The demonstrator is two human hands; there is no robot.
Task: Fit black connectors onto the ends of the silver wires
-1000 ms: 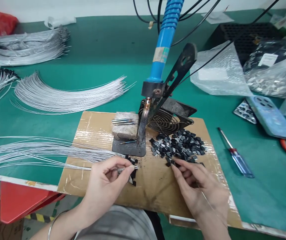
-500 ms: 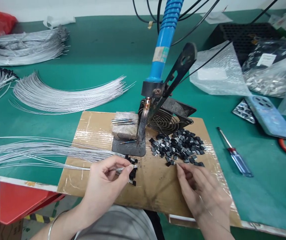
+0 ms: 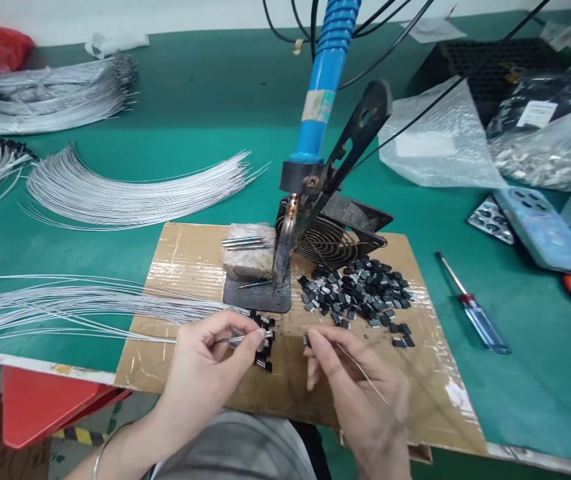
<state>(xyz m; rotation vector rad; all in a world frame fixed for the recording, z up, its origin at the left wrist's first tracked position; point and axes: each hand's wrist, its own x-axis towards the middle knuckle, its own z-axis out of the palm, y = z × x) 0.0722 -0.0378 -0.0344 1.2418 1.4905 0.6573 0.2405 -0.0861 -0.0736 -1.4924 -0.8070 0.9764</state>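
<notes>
The iron (image 3: 318,127) leans over the cardboard (image 3: 185,247) on the counter (image 3: 190,147). In front of the iron's tip and to its left, the left hand (image 3: 215,357) has a narrow grip, thumb and finger pinching a white wire (image 3: 268,335). Other wires (image 3: 165,308) stretch away left of the iron. In front of the tip and to its right, the right hand (image 3: 360,377) has its grip closed on a small black piece (image 3: 306,341); a thin strand (image 3: 368,380) crosses this hand. The heap (image 3: 365,290) of similar pieces lies right of the tip, the block (image 3: 249,263) left of it.
</notes>
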